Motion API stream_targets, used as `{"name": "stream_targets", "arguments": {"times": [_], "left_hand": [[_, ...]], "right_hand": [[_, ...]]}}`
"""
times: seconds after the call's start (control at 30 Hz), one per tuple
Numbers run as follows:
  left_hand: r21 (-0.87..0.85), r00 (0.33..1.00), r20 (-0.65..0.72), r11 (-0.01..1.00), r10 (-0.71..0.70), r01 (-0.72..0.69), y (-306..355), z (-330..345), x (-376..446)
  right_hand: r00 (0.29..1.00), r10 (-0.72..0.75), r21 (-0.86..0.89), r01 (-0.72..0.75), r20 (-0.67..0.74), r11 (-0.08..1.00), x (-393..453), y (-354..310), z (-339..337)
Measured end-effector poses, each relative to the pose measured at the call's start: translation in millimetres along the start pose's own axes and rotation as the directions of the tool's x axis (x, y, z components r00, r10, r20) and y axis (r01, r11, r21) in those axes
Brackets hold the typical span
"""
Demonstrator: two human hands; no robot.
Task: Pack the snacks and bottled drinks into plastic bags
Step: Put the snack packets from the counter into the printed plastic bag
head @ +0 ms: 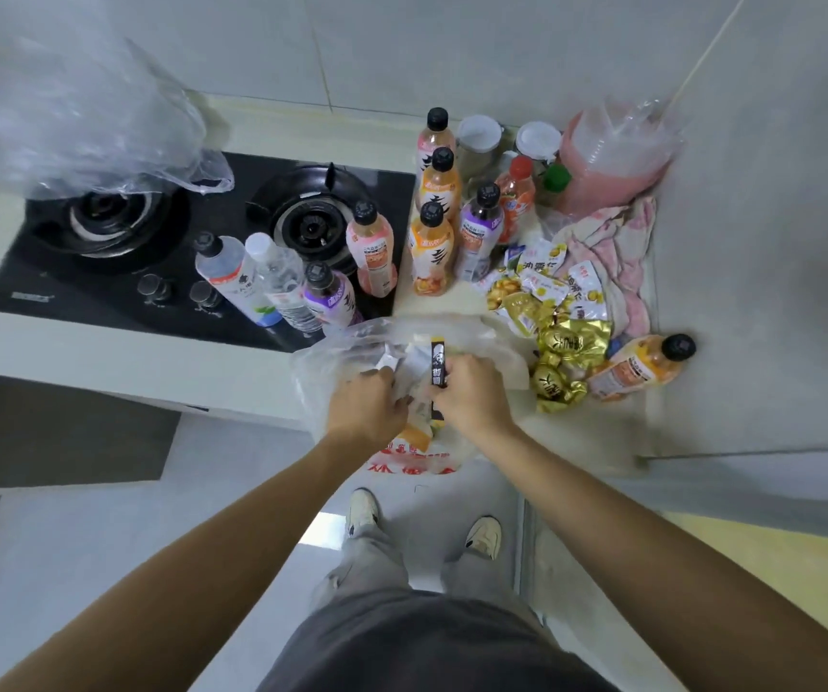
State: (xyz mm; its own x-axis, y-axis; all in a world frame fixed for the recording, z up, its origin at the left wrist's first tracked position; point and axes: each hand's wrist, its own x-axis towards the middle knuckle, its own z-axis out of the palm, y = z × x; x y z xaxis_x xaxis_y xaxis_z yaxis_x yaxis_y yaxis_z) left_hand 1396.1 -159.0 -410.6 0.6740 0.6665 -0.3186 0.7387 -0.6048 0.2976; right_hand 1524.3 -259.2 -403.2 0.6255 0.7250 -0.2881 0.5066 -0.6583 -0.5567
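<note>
Head view: both hands at open plastic bag (352, 352) on near counter edge. Left hand (367, 409) pinching bag rim, holding mouth wide. Right hand (471, 394) fingers closed on black snack stick (438, 364), pushing down into bag. Snack pile (546, 302) right, bottles (431, 252) far, one bottle lying flat (644, 367) right. Step: filling bag. Next: probably let go, reach right for more snacks.

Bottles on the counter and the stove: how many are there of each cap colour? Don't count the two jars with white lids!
Black caps: 8
White cap: 1
Red cap: 1
Green cap: 1
Total: 11 bottles
</note>
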Motion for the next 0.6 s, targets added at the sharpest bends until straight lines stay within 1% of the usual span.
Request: {"name": "stream_targets", "arguments": {"times": [0.07,0.13,0.23,0.33,0.4,0.47,0.6], "left_hand": [[0.042,0.996,0.072,0.998,-0.046,0.043,-7,7,-1],[0.049,0.993,0.099,0.997,-0.059,0.054,-9,11,2],[0.029,0.995,0.085,0.999,-0.049,0.046,-7,13,10],[-0.016,1.0,0.02,1.0,0.002,-0.002,-3,11,15],[-0.034,0.998,-0.024,0.997,0.066,-0.067,-1,9,16],[-0.044,0.992,-0.062,0.992,0.112,-0.115,3,5,18],[-0.069,0.976,-0.134,0.981,0.172,-0.182,19,-9,31]], "right_hand": [[0.998,0.058,-0.044,-0.056,0.04,0.997,0,-1,9],[0.993,0.104,-0.068,-0.101,0.054,0.993,1,0,13],[0.993,0.117,-0.068,-0.114,0.035,0.991,4,2,13],[0.998,0.058,-0.09,-0.059,-0.014,0.994,4,1,1],[0.997,0.011,-0.11,-0.019,-0.073,0.994,5,0,-10],[0.987,-0.024,-0.092,0.009,-0.161,0.996,9,4,-22],[0.952,-0.035,-0.02,0.031,-0.304,0.999,24,13,-49]]}}
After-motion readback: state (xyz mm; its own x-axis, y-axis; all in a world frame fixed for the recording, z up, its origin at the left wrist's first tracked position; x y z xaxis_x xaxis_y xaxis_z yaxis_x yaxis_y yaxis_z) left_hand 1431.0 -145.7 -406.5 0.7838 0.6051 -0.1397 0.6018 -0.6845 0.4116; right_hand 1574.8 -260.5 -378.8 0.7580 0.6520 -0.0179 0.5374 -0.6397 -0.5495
